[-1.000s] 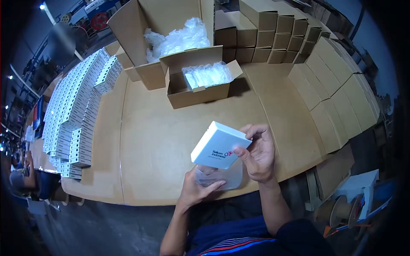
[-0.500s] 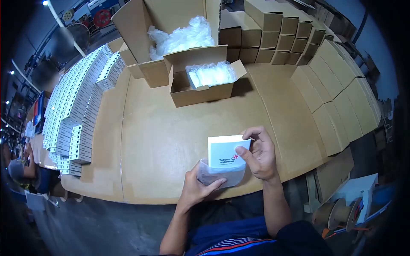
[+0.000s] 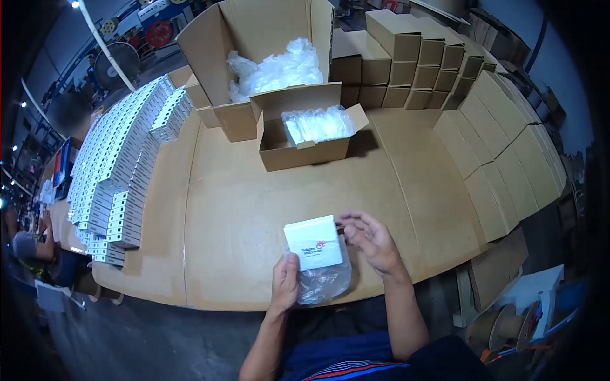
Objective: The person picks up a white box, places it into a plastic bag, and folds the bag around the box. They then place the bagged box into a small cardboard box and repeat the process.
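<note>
My left hand (image 3: pixel 286 282) grips a small white box (image 3: pixel 312 238) printed "Telkom Indonesia" together with the clear plastic bubble bag (image 3: pixel 325 287) around its lower part. The thumb presses on the front, and the upper part of the box sticks out of the bag. Just right of the box is my right hand (image 3: pixel 375 244), its fingers apart and slightly bent, with nothing visible in it. Farther back, an open cardboard carton (image 3: pixel 305 159) contains several bubble-wrapped packs (image 3: pixel 318 125).
A larger open carton (image 3: pixel 238 122) with clear plastic bags (image 3: pixel 279 68) stands behind. Stacked white boxes (image 3: pixel 121 165) line the left of the table (image 3: pixel 254 203). Brown cartons (image 3: pixel 489 165) are piled along the right and back. Another person (image 3: pixel 38 244) is at far left.
My right hand has let go of the box and moved slightly down. The box and bag have shifted left and down in view, the box now tilted, still in my left hand.
</note>
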The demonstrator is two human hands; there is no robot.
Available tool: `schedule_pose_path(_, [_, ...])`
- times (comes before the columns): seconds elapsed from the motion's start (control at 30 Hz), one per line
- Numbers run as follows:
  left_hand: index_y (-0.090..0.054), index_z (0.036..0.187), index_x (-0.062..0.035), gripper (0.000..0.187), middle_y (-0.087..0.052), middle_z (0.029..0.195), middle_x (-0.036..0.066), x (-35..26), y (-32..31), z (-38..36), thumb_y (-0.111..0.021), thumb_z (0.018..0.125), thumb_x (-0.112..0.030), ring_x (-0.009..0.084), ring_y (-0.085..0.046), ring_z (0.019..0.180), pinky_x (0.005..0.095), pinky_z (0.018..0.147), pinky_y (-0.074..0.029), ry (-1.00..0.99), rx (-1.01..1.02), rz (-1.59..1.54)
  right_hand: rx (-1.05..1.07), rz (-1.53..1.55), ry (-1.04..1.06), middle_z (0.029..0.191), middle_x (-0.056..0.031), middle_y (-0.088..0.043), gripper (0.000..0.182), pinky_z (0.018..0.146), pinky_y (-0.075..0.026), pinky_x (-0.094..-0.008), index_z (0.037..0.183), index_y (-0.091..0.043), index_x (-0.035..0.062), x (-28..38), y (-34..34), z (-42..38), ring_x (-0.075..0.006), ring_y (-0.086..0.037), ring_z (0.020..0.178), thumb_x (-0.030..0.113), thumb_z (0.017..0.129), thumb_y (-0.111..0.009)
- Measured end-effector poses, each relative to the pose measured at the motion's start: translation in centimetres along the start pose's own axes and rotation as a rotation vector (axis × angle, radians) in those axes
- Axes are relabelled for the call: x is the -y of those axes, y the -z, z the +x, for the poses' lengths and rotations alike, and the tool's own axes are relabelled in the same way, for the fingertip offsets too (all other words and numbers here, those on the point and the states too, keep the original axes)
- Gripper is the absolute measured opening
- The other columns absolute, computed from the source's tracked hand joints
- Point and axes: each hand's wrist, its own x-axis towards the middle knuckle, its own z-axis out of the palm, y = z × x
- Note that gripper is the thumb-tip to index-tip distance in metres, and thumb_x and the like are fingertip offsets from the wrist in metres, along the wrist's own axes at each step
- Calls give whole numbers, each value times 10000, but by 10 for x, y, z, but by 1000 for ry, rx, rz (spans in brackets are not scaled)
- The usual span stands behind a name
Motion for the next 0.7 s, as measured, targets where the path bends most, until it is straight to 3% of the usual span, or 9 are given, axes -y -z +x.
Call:
schedule_pose_path(0.17, [-573,1317,58,509,-670,1221,108,-5,8,9,-381,1135,-377,165,-611,1122,334,998,-482,-30,-24,33,59,368,-13,1123,-85,-695,248,909,-537,-283,1225,-612,-39,-48,2,-23,-135,-661,1037,61,1003,-662])
schedule_pose_path(0.3, [-578,1309,61,528,-672,1225,111,-5,4,10,-349,1140,-383,169,-613,1132,339,1006,-482,-62,-14,30,-75,492,-98,1041,-82,-713,196,878,-517,-243,1180,-632,-25,-49,-8,-27,-108,-654,959,7,989,-663])
schedule_pose_path(0.37, [-580,1303,65,532,-672,1231,111,-2,3,11,-333,1143,-379,168,-611,1142,338,1016,-478,-72,-24,18,-86,502,-28,1021,-77,-720,166,874,-522,-252,1155,-642,-22,-51,-8,-26,-109,-662,943,-2,991,-656])
schedule_pose_path(0.57, [-485,1473,57,585,-641,1298,139,-21,-14,10,-275,1148,-382,180,-587,1204,336,1063,-453,-104,-1,69,-91,490,85,1022,-73,-721,128,850,-533,-263,1128,-653,-8,-56,-2,-23,-113,-667,928,-1,1001,-640])
schedule_pose_path(0.6, [-402,1538,52,613,-615,1338,161,-25,-13,11,-283,1143,-402,204,-580,1232,349,1078,-444,-88,69,34,-89,506,79,1024,-76,-721,123,853,-534,-267,1125,-653,-4,-57,-1,-24,-116,-668,926,6,1003,-640])
schedule_pose_path(0.7, [-389,1537,62,622,-604,1347,179,-40,-22,7,-297,1139,-407,227,-585,1232,362,1083,-441,-136,62,20,-88,527,81,1074,-103,-718,119,897,-533,-290,1127,-641,4,-57,-3,-27,-143,-672,976,14,1009,-631])
